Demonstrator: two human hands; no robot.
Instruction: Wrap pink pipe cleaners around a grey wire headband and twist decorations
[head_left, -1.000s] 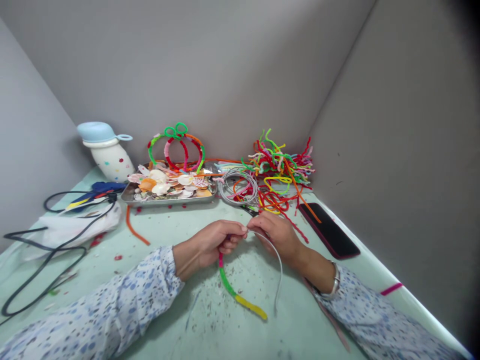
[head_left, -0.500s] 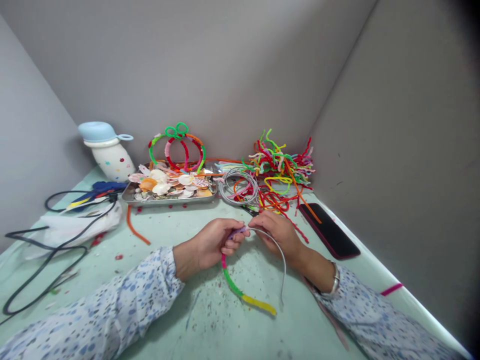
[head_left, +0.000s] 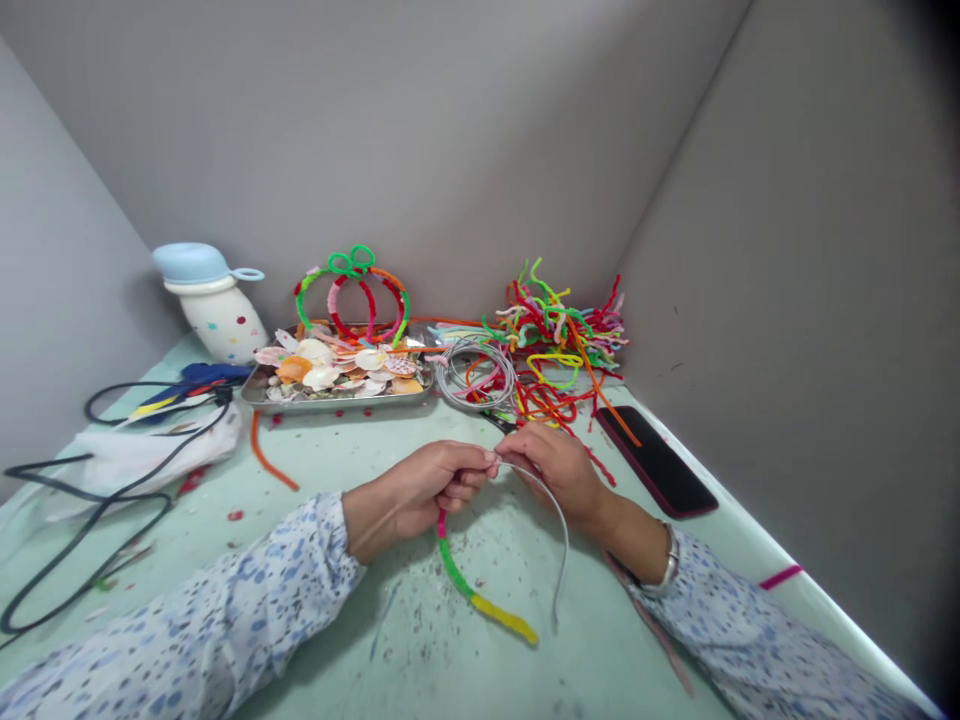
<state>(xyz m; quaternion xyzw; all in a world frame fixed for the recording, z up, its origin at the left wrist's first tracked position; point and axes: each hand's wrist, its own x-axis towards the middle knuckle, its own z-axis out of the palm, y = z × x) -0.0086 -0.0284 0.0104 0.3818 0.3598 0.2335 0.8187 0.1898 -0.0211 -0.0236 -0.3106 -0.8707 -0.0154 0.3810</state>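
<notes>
My left hand [head_left: 439, 490] is closed around a grey wire wrapped in fuzzy pipe cleaner. The wrapped part [head_left: 459, 575] hangs below it in a curve, pink, then green, then yellow at the end. My right hand [head_left: 555, 470] pinches close to my left fingertips, where the wrapping meets the bare wire. From there the bare grey wire [head_left: 564, 545] arcs under my right hand and down toward the table. The exact point between the fingertips is mostly hidden.
Behind the hands are a metal tray [head_left: 352, 402] of shells, decorated rings [head_left: 334, 300], a wire coil [head_left: 450, 385] and a pipe cleaner pile [head_left: 562, 320]. A phone [head_left: 660, 465] lies right; a bottle [head_left: 221, 320] and black cable [head_left: 71, 575] are left. Scissors [head_left: 501, 422] lie beyond my right hand.
My left hand has turned over slightly, so its thumb now covers the purple wrapping seen before. The hanging wrapped end and the bare wire end have swung a little left and down.
</notes>
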